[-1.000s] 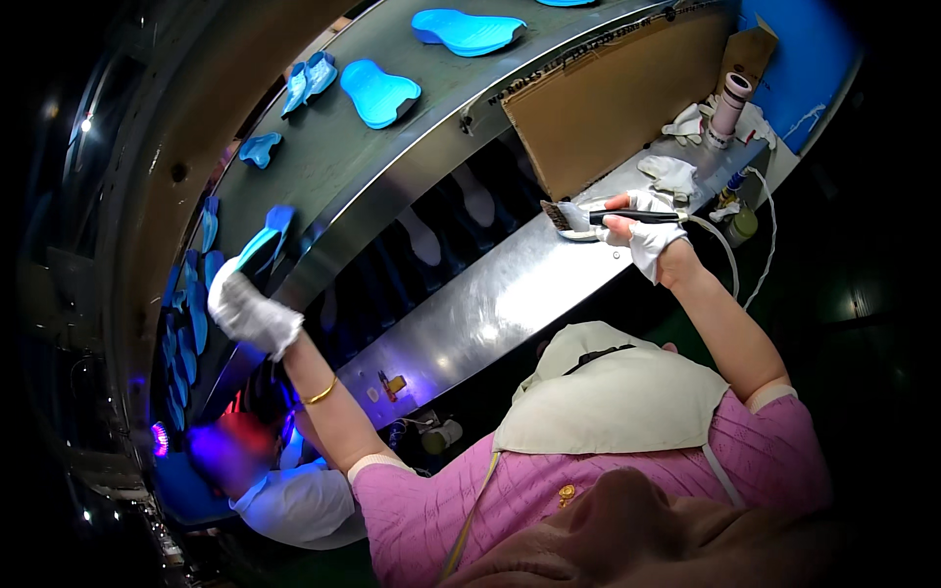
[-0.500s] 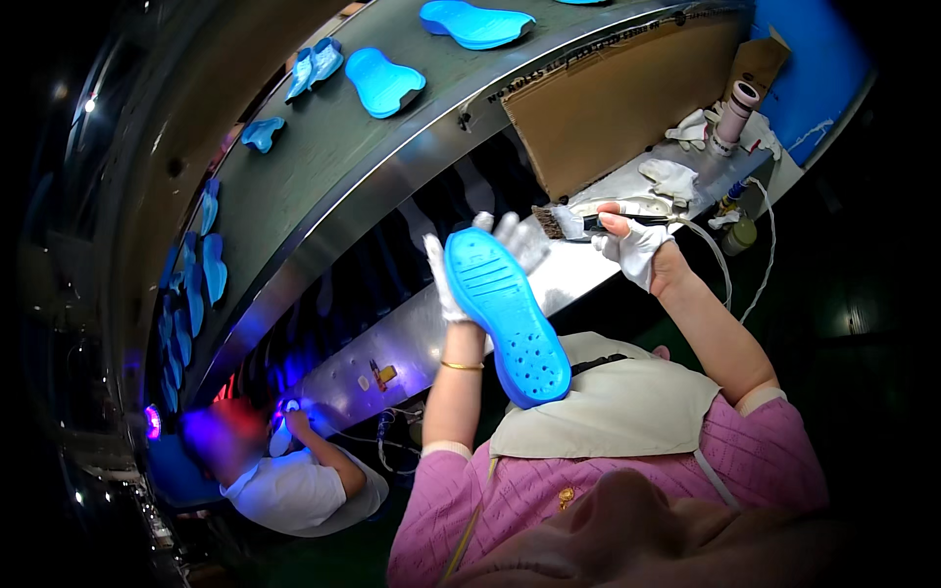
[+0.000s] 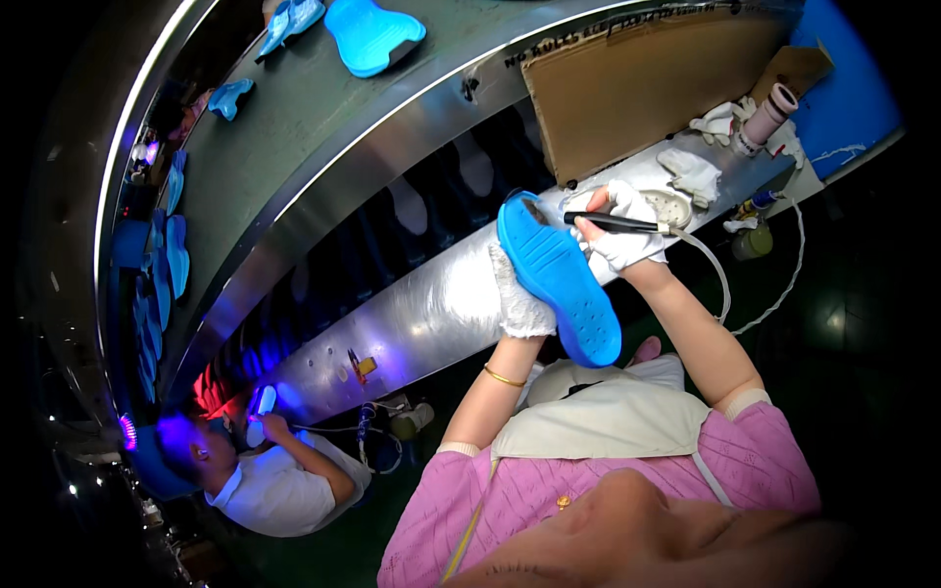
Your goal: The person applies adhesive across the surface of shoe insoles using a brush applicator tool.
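- Across the top of the view ran a long grey conveyor belt (image 3: 323,127), carrying several blue soles, one large sole (image 3: 375,34) lying near its upper edge; below it a shiny metal counter (image 3: 431,304) slanted from lower left to upper right, with a brown cardboard sheet (image 3: 627,88) propped behind it.
- At the lower left, apart from the work in hand, another person in a white shirt (image 3: 274,490) bent over a violet light.
- In front of the counter, the blue shoe sole (image 3: 561,279) was tilted with its dotted face up, toe toward the counter and heel toward the person's chest.
- The gloved left hand (image 3: 520,294) was clenched on the sole from beneath, fingers wrapped round its left edge, so the sole lay partly over that grip.
- The gloved right hand (image 3: 619,230) was closed around a thin black brush (image 3: 608,222), held level, its tip touching the sole's toe end.
- The step in hand looked like coating the sole, just started at the toe; the next move would probably call for steady strokes toward the heel while the left grip kept the sole firm.
- Rags (image 3: 691,171) and a small roll (image 3: 769,113) lay beyond the right hand.
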Demonstrator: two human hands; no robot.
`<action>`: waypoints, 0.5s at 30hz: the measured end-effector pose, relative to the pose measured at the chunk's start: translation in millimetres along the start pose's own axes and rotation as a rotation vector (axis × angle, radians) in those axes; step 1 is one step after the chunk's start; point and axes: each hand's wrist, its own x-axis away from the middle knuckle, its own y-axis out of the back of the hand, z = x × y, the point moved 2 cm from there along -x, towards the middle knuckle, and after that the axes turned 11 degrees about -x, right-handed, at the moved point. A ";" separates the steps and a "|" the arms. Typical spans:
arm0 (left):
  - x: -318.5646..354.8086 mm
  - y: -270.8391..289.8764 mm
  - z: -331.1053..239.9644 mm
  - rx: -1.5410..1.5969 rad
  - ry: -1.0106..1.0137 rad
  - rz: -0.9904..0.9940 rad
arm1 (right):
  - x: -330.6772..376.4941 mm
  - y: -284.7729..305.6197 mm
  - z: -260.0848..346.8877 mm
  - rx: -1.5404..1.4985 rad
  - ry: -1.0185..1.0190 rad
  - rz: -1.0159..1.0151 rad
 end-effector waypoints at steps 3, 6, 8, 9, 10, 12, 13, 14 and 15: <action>-0.3 16.3 17.0 0.098 0.081 0.029 | 0.8 -6.0 -14.7 0.166 0.079 -0.077; -9.7 31.0 31.7 -0.038 0.005 0.061 | 13.8 -16.7 -24.6 0.181 0.168 -0.050; -4.7 37.5 37.6 0.308 0.070 0.200 | 26.4 -21.8 -28.6 0.078 0.074 0.044; 2.8 38.2 35.1 0.347 -0.024 0.429 | 34.3 -23.1 -30.4 -0.024 -0.054 0.118; 5.3 44.2 38.8 0.260 0.071 0.191 | 39.1 -22.9 -33.3 -0.156 -0.188 0.093; 17.3 49.9 35.2 0.051 -0.010 0.118 | 50.4 -19.4 -30.0 -0.089 -0.060 0.040; 24.6 51.3 35.7 0.076 0.039 0.071 | 56.7 -16.9 -28.6 -0.012 -0.013 -0.023; 30.0 55.2 34.0 0.018 0.097 -0.023 | 67.0 -21.2 -29.7 0.097 0.015 -0.036; 35.5 57.4 32.1 -0.018 0.113 -0.048 | 74.9 -27.7 -28.4 0.153 0.199 0.058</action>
